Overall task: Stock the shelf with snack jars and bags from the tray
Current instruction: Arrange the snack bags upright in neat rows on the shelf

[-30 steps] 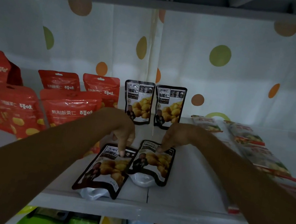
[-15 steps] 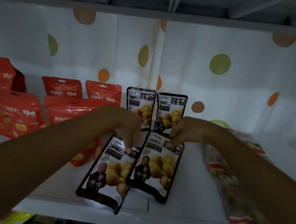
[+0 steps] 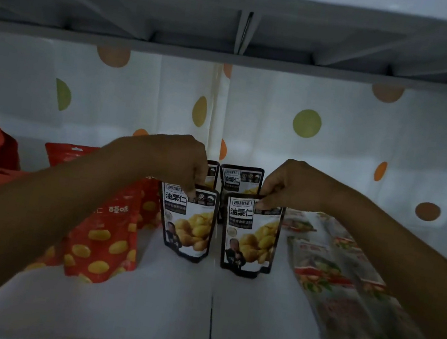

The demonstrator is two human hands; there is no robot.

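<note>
in dim light, a white dotted curtain (image 3: 337, 146) hangs behind, below a grey ribbed board (image 3: 181, 19).

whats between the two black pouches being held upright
Nothing: head view shows only a narrow strip of bare shelf between left pouch and right pouch.
</note>
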